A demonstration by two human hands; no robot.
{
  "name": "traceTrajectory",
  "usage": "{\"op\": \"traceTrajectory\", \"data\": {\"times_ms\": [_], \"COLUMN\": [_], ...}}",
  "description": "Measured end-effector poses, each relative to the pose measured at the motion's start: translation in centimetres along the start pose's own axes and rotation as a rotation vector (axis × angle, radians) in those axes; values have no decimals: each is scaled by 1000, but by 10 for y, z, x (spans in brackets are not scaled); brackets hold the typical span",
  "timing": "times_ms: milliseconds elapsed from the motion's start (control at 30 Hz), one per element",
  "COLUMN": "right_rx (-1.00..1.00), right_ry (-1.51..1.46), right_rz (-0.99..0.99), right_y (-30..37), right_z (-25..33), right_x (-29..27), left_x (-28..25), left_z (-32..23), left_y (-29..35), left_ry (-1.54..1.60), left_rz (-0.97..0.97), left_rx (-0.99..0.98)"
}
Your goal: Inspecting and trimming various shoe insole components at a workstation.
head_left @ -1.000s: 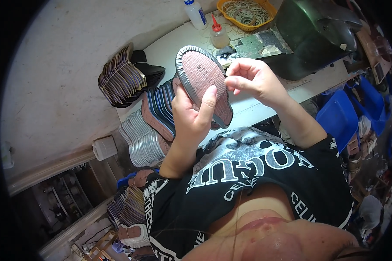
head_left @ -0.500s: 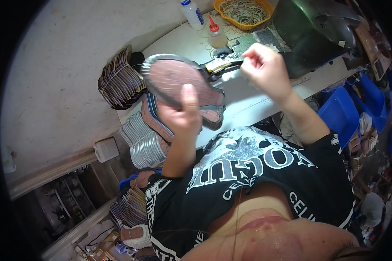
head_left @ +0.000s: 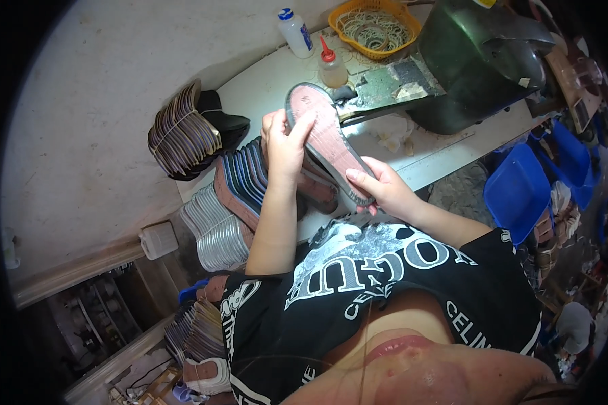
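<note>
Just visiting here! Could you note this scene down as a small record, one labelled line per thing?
Item in hand: pinkish-brown shoe sole with a dark rim
Left hand: holds the sole near its wide upper end, thumb on top
Right hand: holds its lower end, thumb on top
Beside left forearm: dark stack and silvery stack
Beyond the hands: red-capped bottle, blue-capped bottle, yellow basket of pale loops
Surface: white table

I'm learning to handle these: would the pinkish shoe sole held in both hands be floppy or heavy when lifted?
The sole is probably fairly light, as it looks thin. It seems likely to flex rather than flop, since it spans the left hand and right hand without visible sagging.
</note>
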State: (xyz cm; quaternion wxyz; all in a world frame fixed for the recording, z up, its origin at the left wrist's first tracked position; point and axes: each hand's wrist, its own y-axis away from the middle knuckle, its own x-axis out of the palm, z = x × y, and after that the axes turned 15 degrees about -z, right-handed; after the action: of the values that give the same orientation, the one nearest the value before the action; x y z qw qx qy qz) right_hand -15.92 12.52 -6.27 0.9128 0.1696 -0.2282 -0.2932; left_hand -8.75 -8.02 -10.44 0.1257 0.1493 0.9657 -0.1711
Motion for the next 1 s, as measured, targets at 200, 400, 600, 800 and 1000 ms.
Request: {"op": "traceTrajectory", "data": {"times_ms": [200, 400, 600, 800, 1000], "right_rx": [-77, -129, -425, -117, -293], "right_ry": [-24, 152, 1203, 1148, 605], "right_rz": [-6, 86, 79, 442, 376], "right_y": [-31, -18, -50, -25, -18], "right_z": [-3, 6, -37, 13, 11], "right_x": [-3, 24, 16, 23, 24], "left_x": [8, -37, -144, -168, -129], "left_z": [9, -12, 69, 59, -31], "left_y": [-38, -29, 23, 42, 48], "left_ry": [32, 179, -1006, -964, -112], "left_rz": [219, 157, -310, -207, -292], "left_rx": [-187, -53, 61, -174, -85]}}
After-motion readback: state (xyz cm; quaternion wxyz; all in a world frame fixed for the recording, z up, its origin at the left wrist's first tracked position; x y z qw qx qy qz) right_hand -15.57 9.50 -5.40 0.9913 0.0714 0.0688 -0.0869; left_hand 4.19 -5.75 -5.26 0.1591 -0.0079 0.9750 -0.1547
